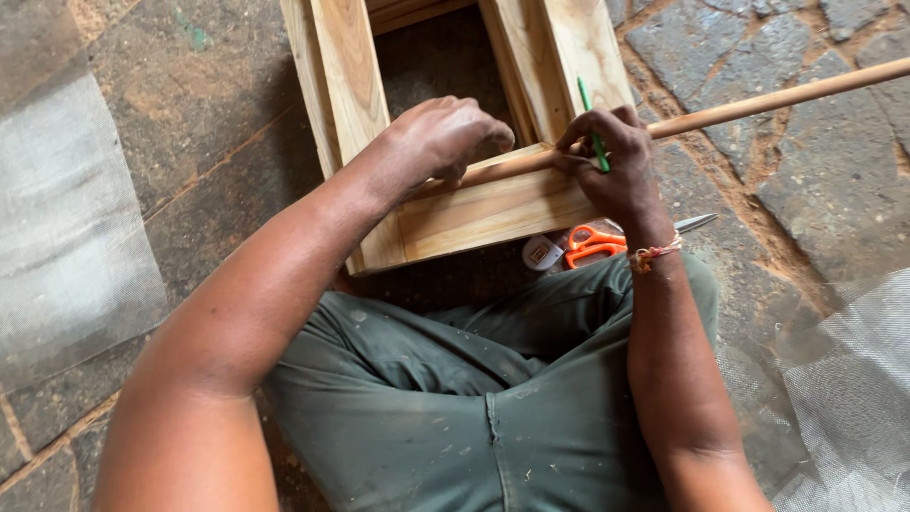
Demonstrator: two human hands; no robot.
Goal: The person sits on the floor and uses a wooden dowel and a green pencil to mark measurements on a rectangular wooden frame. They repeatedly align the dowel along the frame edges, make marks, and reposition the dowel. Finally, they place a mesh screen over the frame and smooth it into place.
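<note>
Legs in green trousers [474, 398] sit closest to me, folded on the stone floor [190, 104]. Just past my knee I see orange scissors [592, 245] and a small round tape measure [542, 253], partly hidden under my right wrist. My left hand [445, 137] is curled down on a long wooden stick [758, 104], pressing it onto the wooden frame [493, 204]. My right hand [616, 166] grips the stick too and pinches a green pencil [593, 128]. Grey mesh sheets [66, 228] lie at both sides.
</note>
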